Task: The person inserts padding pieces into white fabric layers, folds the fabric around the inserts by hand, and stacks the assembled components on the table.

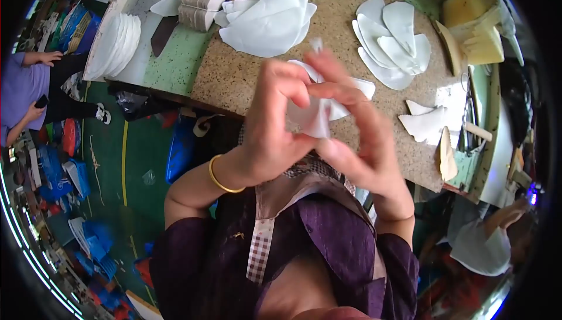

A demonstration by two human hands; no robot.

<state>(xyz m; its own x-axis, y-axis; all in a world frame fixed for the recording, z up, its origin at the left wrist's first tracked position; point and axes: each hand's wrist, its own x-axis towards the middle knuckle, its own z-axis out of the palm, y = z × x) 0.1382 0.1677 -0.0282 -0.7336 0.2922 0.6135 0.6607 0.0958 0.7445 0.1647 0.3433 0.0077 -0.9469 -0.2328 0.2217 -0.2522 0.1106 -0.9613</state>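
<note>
My left hand [270, 129], with a gold bangle at the wrist, is closed on a thin white sheet piece [318, 122] held up in front of my chest. My right hand [372, 141] has its thumb and fingers curved around the same piece from the other side. Both hands are partly smeared by motion, and fingers hide much of the piece. Just past them, on the speckled brown board [225, 80], more white shows between the fingers. Fanned white cut pieces [266, 24] lie beyond my left hand, and another fan [393, 42] lies beyond my right.
A bound bundle [205, 2] and a stack of white rounded pieces [117, 45] are at left. A yellowed tub [473, 21] stands at the back right, with pale offcuts [422, 122] nearer. One person [29, 94] is at far left; another [483, 241] is at lower right.
</note>
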